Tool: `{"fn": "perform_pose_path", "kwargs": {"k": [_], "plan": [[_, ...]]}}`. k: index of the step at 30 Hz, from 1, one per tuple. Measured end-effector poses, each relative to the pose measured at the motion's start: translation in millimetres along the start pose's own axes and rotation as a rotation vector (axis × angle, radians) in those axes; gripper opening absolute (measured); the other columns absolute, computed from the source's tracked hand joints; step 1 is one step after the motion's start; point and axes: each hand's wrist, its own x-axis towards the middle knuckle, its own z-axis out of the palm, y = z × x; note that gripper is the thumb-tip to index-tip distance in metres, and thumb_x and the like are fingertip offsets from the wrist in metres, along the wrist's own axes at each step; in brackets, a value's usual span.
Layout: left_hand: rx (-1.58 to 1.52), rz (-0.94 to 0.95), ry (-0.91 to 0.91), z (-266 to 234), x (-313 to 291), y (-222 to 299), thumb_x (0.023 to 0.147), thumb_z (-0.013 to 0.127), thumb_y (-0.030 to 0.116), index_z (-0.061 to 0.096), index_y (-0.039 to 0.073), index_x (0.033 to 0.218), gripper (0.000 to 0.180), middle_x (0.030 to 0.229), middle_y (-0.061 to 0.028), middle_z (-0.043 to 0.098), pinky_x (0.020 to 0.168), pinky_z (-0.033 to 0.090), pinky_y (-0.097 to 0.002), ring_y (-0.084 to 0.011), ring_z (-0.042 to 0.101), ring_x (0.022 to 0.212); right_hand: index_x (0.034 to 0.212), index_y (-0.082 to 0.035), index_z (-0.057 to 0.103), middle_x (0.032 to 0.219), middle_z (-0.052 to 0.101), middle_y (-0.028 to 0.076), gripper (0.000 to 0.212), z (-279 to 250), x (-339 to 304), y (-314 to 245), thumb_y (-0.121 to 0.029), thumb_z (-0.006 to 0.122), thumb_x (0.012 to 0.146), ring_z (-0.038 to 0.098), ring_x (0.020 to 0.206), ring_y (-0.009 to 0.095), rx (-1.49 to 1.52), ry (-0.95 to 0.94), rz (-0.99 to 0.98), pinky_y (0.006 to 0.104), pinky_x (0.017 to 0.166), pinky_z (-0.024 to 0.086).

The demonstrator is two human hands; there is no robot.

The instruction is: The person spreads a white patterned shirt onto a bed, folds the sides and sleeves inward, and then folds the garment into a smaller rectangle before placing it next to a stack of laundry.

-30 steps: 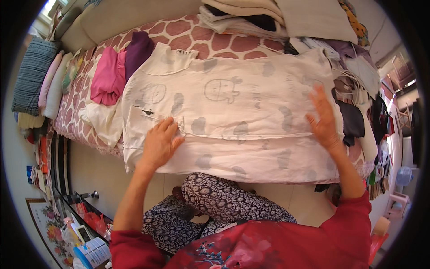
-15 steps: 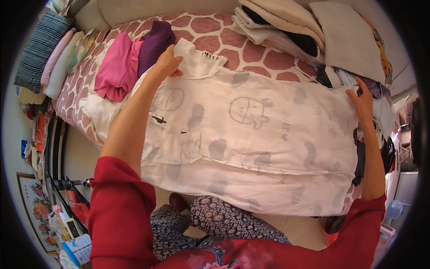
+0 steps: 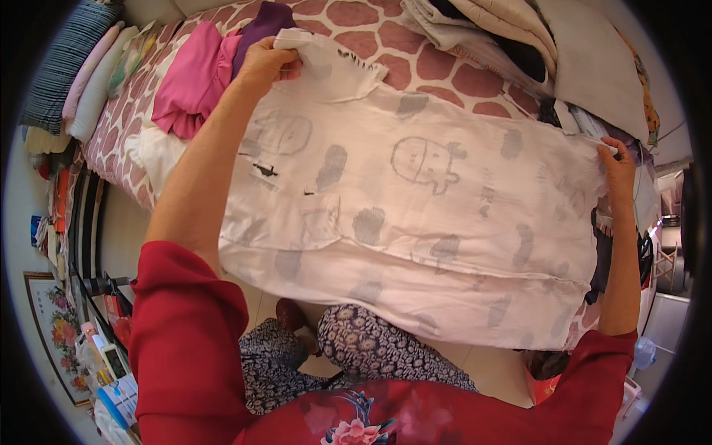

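Note:
A white shirt [image 3: 356, 163] with grey patches and cartoon faces is spread sideways across the edge of the bed, its near side hanging over my knees. My left hand [image 3: 271, 61] pinches the far edge of its short sleeve at the upper left. At the far right corner, my right hand [image 3: 615, 159] grips the hem between thumb and fingers. The cloth is stretched between both hands, with creases along its near half. Beside my left hand lie a pink garment [image 3: 194, 81] and a purple garment [image 3: 263, 26].
The bed [image 3: 356, 41] has a pink and white pebble-patterned cover. Folded blankets [image 3: 504, 30] and a grey cushion [image 3: 597, 67] are piled at the back right. A striped blue pillow [image 3: 67, 63] stands at the far left. A framed flower picture [image 3: 55, 334] leans at the lower left.
Both hands have kept hold of the shirt. The left has lifted its sleeve up and slightly left; the right has shifted a little right and down and closed on the hem.

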Motion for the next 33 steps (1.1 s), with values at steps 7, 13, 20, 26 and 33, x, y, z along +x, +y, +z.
{"fn": "perform_pose_path", "kwargs": {"k": [7,13,20,26,33], "plan": [[-0.083,0.136,0.088,-27.9,-106.8,30.5,0.081,0.057,0.001,0.057,0.002,0.104,0.023,0.092,-0.0075,0.062,0.073,0.053,-0.0326,-0.0178,0.061,0.083,0.097,-0.006,0.059,0.087,0.057,-0.002,0.019,-29.5,-29.5,9.4,-0.015,0.064,0.082,0.051,0.074,0.006,0.215,0.019,-0.061,0.0166,0.066,0.04],[0.017,0.344,0.07,-66.7,-202.2,-13.0,0.081,0.055,-0.002,0.058,0.001,0.103,0.021,0.097,-0.007,0.062,0.075,0.052,-0.0328,-0.0162,0.059,0.087,0.091,-0.006,0.057,0.093,0.06,0.003,0.009,-54.6,-91.9,13.7,-0.011,0.061,0.085,0.055,0.085,0.009,0.331,-0.06,-0.02,0.0216,0.078,0.043],[-0.036,0.088,0.225,-38.9,-281.2,-50.7,0.084,0.056,0.002,0.06,0.007,0.098,0.016,0.106,-0.006,0.06,0.082,0.042,-0.0225,-0.0097,0.054,0.092,0.081,-0.004,0.054,0.094,0.062,0.008,0.018,-55.4,-165.3,50.5,0.012,0.046,0.076,0.055,0.09,0.013,0.175,-0.2,-0.172,0.0242,0.086,0.039],[0.622,0.231,0.373,-37.7,-279.7,-41.5,0.077,0.05,-0.007,0.06,0.006,0.098,0.027,0.11,-0.0083,0.059,0.085,0.044,-0.0293,-0.0199,0.055,0.098,0.08,-0.002,0.053,0.093,0.063,0.008,0.022,-43.2,-175.1,57.0,0.014,0.041,0.07,0.055,0.09,0.012,0.112,-0.186,-0.226,0.0213,0.084,0.039],[1.152,0.616,0.349,25.7,-277.9,-9.4,0.076,0.051,-0.003,0.056,0.005,0.106,0.032,0.107,-0.0131,0.058,0.082,0.044,-0.037,-0.0307,0.055,0.094,0.08,-0.002,0.057,0.092,0.064,0.007,0.022,-42.9,-182.1,55.5,0.013,0.043,0.07,0.057,0.091,0.013,0.02,-0.138,-0.243,0.0226,0.083,0.041]]}}
